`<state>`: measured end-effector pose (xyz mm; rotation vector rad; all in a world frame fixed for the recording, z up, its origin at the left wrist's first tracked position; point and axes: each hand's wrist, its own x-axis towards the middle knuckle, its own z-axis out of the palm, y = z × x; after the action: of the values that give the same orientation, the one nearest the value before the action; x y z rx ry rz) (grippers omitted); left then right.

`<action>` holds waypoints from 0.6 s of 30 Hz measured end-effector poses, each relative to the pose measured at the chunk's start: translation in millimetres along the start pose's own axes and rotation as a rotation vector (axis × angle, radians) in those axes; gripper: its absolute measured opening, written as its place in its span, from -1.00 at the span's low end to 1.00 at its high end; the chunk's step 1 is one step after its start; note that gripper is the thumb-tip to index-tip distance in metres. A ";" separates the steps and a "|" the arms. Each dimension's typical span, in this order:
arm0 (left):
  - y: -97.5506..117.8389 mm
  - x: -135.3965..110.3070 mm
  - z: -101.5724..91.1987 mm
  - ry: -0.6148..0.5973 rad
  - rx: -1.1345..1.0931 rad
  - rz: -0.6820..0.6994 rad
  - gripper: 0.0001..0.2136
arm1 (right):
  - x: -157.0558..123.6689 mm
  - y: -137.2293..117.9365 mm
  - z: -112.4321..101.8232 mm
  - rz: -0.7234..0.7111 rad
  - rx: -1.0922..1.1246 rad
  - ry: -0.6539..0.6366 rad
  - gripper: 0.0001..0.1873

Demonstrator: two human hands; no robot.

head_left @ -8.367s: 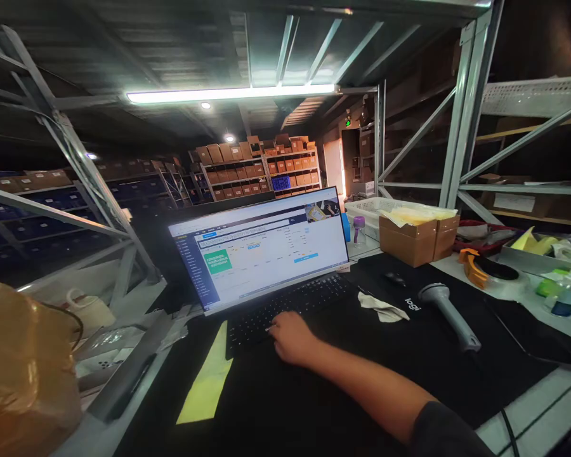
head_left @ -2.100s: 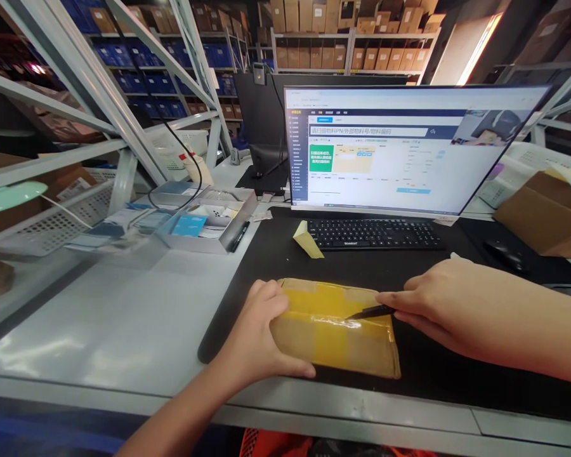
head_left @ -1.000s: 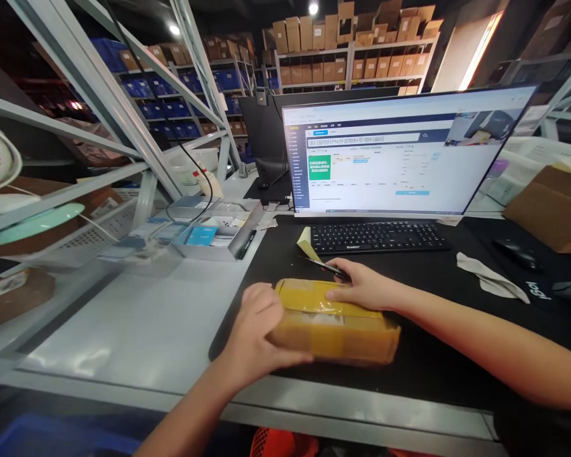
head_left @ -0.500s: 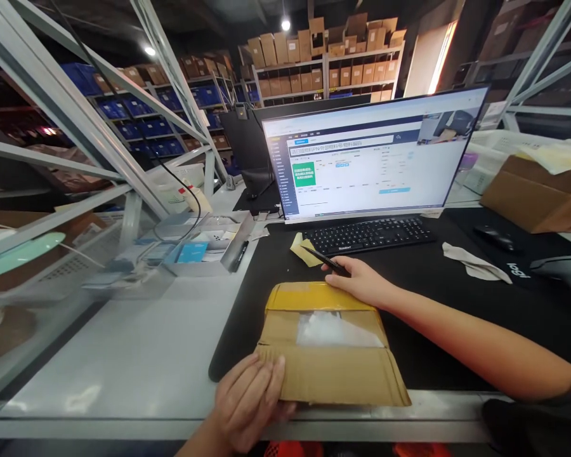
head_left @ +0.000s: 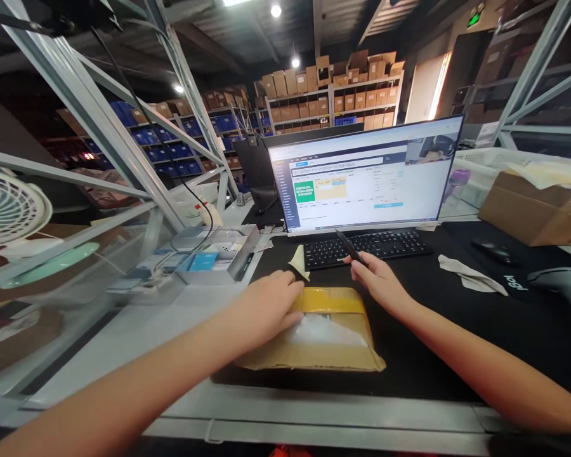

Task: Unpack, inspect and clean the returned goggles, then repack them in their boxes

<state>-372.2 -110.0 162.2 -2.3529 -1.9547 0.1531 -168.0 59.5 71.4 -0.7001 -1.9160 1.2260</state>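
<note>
A flat cardboard box [head_left: 335, 352] with yellow tape lies on the black desk mat [head_left: 457, 330] in front of the keyboard [head_left: 366, 246]. Its near flap is folded open and clear plastic wrapping [head_left: 323, 330] shows inside. My left hand [head_left: 266, 308] rests on the box's far left corner, fingers reaching the opening. My right hand [head_left: 378, 282] hovers at the box's far right corner, closed on a slim black knife [head_left: 349, 246] that points up toward the monitor [head_left: 361, 174].
A grey tray [head_left: 214, 257] of small items and a pen sits left of the mat. A white cloth [head_left: 466, 274], mouse [head_left: 492, 251], barcode scanner [head_left: 564, 282] and cardboard box [head_left: 533, 203] lie right. A small fan [head_left: 7, 209] stands far left; steel shelf braces cross the left side.
My left hand let go of the near flap and moved up to the box's far left corner. My right hand lifted the knife off the mat. The box stays open.
</note>
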 end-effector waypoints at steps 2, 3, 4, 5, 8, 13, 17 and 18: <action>-0.7 26.3 2.1 -0.056 -0.016 0.054 -0.46 | -11.6 -3.6 -26.8 -0.045 -0.117 -0.046 -0.61; 1.0 37.0 5.6 -0.077 -0.026 0.091 -0.42 | -19.5 -5.4 -40.8 -0.071 -0.207 -0.073 -0.61; 4.1 45.9 9.9 -0.090 -0.031 0.122 -0.40 | -28.6 -7.0 -54.4 -0.099 -0.311 -0.100 -0.61; 8.3 53.1 14.5 -0.091 -0.026 0.144 -0.41 | -38.5 -8.3 -66.8 -0.129 -0.416 -0.121 -0.62; 22.6 67.0 27.7 -0.060 0.031 0.178 -0.49 | -68.7 -9.0 -93.1 -0.220 -0.634 -0.176 -0.64; 31.5 75.1 49.6 -0.028 0.162 0.253 -0.59 | -97.1 2.3 -99.5 -0.375 -0.786 -0.270 -0.60; 26.6 72.8 60.5 0.021 0.209 0.284 -0.64 | -92.3 17.9 -88.6 -0.462 -0.815 -0.254 -0.59; 25.3 71.6 61.4 0.031 0.209 0.295 -0.64 | -87.8 21.4 -86.3 -0.474 -0.819 -0.248 -0.59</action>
<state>-342.4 -44.4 96.3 -2.4691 -1.4858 0.3189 -46.0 45.1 48.9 -0.4379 -2.6105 0.2079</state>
